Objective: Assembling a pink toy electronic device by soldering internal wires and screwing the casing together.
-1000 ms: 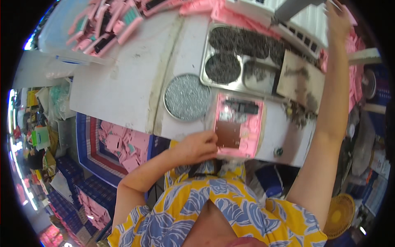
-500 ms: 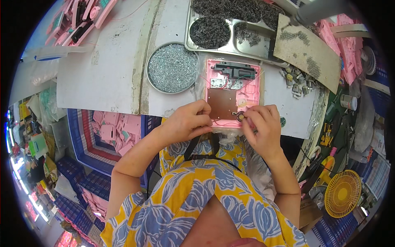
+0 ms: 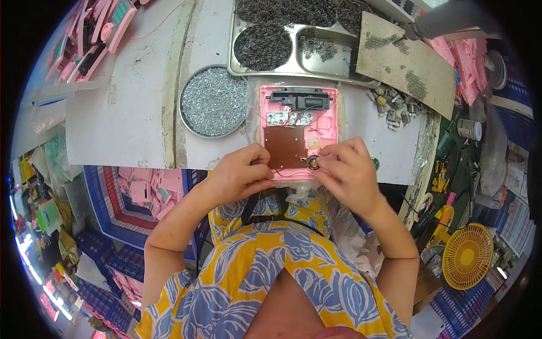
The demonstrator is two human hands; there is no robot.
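A shallow pink plastic case [image 3: 333, 125] lies on the bench in front of me. It holds a brown circuit board [image 3: 285, 146], a black mechanism [image 3: 300, 99] along its far end and thin red and green wires. My left hand [image 3: 241, 174] is closed at the near left corner of the case; whether it pinches the rim or a wire is hidden. With thumb and fingertips, my right hand [image 3: 351, 172] grips a small dark round part [image 3: 313, 163] at the board's near right corner. A pale round disc [image 3: 314, 142] sits just beyond it.
A round tray of small screws [image 3: 214, 101] stands left of the case. Behind is a metal tray of springs [image 3: 305, 69], with a spring-strewn board [image 3: 403, 62] on its right. Small metal parts [image 3: 395, 107] lie nearby. A blue crate of pink pieces [image 3: 121, 220] sits lower left.
The whole scene has shifted left in view. Both hands stay at the case's near end; the round part shows more fully at my right fingertips.
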